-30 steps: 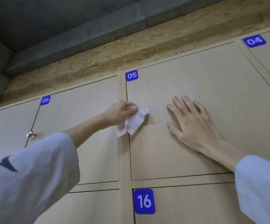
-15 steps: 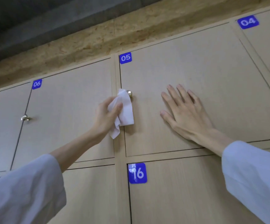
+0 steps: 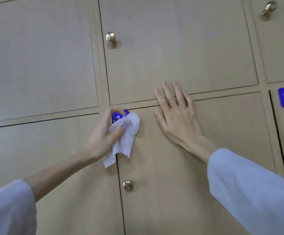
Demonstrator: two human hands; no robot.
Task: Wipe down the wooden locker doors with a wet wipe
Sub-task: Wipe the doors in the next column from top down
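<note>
Wet wipe [image 3: 127, 133]: limp, light, bunches easily; best pinched mid-wad. Pinched in left hand [image 3: 104, 138] at locker door [image 3: 171, 184] corner. Right hand [image 3: 177, 116] spread flat, pressing door.

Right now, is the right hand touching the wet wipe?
Apart. The head view shows bare door between the right hand, flat on the lockers, and the wet wipe.

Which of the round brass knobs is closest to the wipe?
The knob below the wipe, on the lower middle door; the other two sit higher, on upper doors.
</note>
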